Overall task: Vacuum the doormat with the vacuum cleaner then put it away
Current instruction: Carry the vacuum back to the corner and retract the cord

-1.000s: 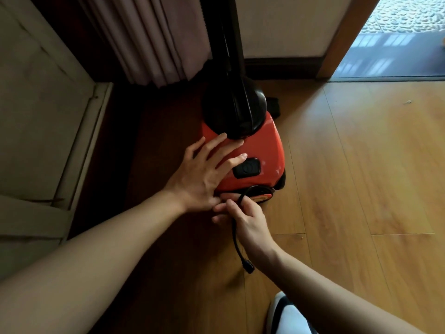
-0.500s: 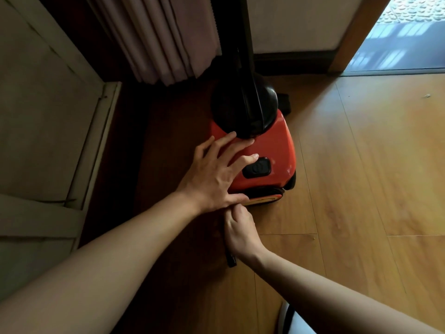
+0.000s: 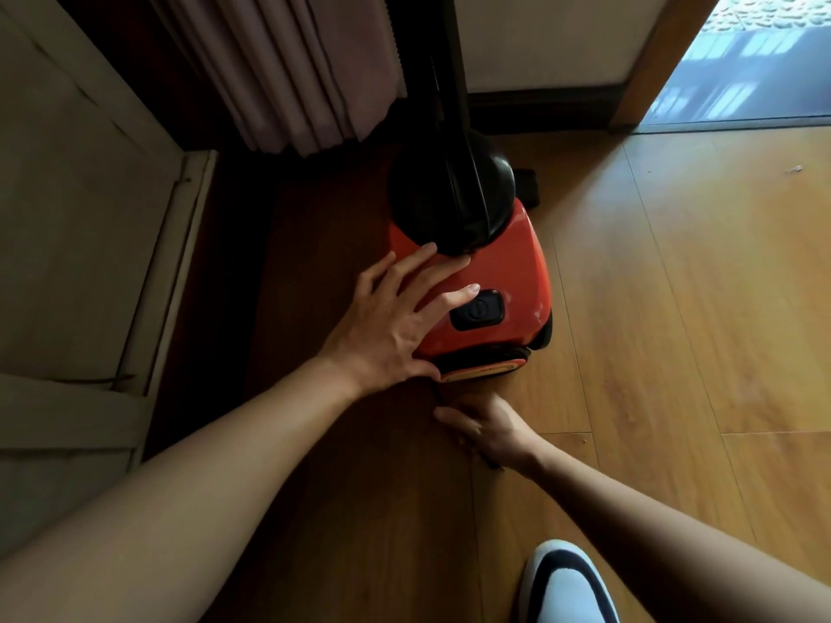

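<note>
My left hand (image 3: 386,335) lies flat on the red vacuum cleaner (image 3: 508,272) to steady it, right hand (image 3: 490,431) gripping its cord (image 3: 437,394) just behind, probably stowing it.

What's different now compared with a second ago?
The right hand has drawn back slightly from the rear of the vacuum cleaner and turned palm-down, still gripping the cord; less cord shows. The left hand stays flat on the red body.
</note>
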Tool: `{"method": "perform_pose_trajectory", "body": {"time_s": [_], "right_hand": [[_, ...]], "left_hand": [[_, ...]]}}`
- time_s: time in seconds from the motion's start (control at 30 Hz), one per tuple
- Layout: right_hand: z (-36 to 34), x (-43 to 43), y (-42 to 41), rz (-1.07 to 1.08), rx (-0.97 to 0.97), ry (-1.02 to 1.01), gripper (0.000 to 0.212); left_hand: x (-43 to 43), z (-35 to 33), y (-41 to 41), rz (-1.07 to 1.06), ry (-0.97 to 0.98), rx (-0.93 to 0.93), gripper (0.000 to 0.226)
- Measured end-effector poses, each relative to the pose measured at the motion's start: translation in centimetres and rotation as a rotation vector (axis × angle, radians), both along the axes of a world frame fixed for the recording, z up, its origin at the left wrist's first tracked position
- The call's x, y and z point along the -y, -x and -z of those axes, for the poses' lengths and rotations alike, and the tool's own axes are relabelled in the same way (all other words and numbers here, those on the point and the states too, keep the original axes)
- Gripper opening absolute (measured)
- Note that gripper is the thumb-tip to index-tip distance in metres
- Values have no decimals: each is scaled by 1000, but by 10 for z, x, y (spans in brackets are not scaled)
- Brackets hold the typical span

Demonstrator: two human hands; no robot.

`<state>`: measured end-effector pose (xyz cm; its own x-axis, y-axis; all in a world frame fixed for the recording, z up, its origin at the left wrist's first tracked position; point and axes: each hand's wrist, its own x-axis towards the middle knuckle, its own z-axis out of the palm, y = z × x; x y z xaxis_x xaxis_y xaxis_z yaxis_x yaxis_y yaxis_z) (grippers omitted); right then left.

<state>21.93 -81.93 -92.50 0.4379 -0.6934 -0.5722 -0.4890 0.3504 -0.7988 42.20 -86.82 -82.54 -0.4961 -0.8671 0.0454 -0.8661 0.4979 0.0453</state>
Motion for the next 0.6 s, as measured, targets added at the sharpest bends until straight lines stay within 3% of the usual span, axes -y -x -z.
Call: {"method": "perform_pose_trajectory", "body": {"time_s": [0.1, 0.2, 0.43, 0.6], "right_hand": [[2, 4, 16, -114, -80, 284, 28], [12, 0, 19, -79, -261, 546, 34], [21, 4, 9, 254, -505, 531, 53], [23, 5, 29, 300, -484, 623, 34]], "left_hand": [[-1, 0, 0, 7, -1, 15, 121], [-2, 1, 0, 15, 6, 36, 119], [-8, 7, 7, -7, 48, 91, 125], [-6, 9, 6, -9, 54, 104, 130]]}}
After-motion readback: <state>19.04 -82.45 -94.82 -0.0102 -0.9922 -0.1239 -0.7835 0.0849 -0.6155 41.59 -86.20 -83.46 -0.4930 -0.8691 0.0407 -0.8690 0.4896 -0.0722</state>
